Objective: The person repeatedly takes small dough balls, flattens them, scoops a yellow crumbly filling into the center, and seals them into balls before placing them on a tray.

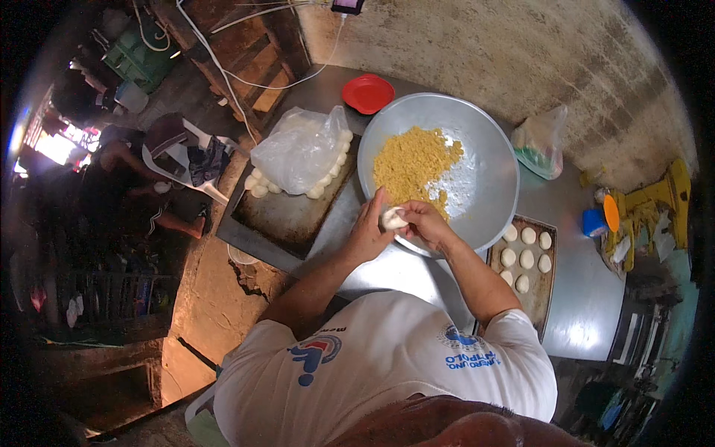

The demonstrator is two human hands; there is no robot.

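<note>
Between both hands, over the near rim of a large metal basin (491,207), is a piece of white dough (393,218). My left hand (367,230) cups it from the left with the fingers pointing up. From the right, my right hand (426,222) pinches its edge with thumb and fingers. Crumbly yellow filling (412,161) fills the left part of the basin. To the right, a baking tray (530,304) bears several round flattened dough pieces (527,259). On the left, another dark tray (279,222) carries several dough balls (260,187), partly hidden under a clear plastic bag (299,148).
Behind the basin sits a red plastic plate (368,94). A plastic bag with contents (540,145) lies by the wall, near a blue container (594,223) and yellow metal equipment (659,201). A white cable (268,88) crosses the table's back corner. At far left a person (120,173) sits near a white chair (192,134).
</note>
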